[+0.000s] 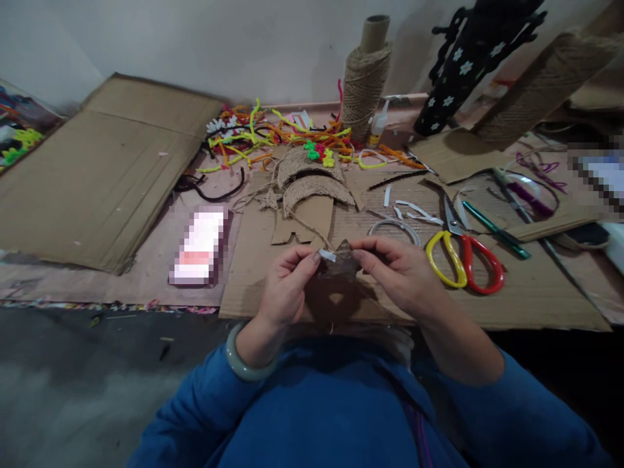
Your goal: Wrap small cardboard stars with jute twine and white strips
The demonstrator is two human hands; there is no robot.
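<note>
My left hand (287, 286) is closed, thumb and forefinger pinching a short white strip (327, 255). Opposite it, my right hand (402, 273) pinches the edge of a small brown star-like piece (345, 253); shadow blurs its lower part. A strand of jute twine (319, 233) runs down to this piece from behind. Just beyond my hands lie two twine-wrapped crescents (319, 192) and a small twine-wrapped star (268, 199). Under the crescents is a cut cardboard piece (305, 221).
Scissors with yellow and red handles (458, 244), a green pen (496, 229) and a white ring (396, 229) lie right. Left are a phone (199, 247) and large cardboard sheets (102, 175). Behind stand a twine spool (364, 84), a glue bottle (377, 127) and colourful pipe cleaners (244, 140).
</note>
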